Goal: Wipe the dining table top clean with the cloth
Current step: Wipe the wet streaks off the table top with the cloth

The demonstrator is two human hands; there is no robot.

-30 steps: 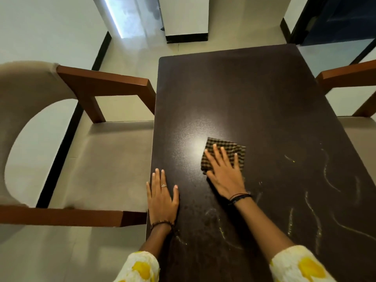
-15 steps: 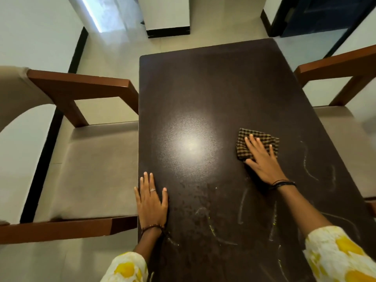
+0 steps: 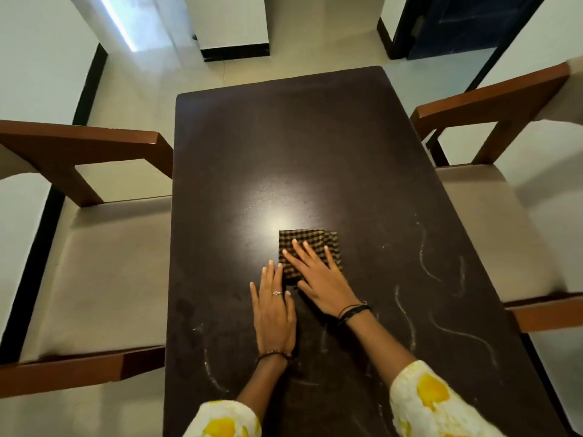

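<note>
Right hand (image 3: 325,279) pressing a checked cloth (image 3: 310,247) flat on the dark surface (image 3: 284,152).

The cloth lies folded just on the person's side of the bright glare spot, near the middle of the surface. The right grip is apart, fingers straight on the cloth. The left hand (image 3: 273,313) lies flat beside the cloth's near-left corner, its grip also apart, fingertips at the cloth's edge. Pale chalky streaks (image 3: 424,250) mark the surface right of the cloth and toward the person.
</note>
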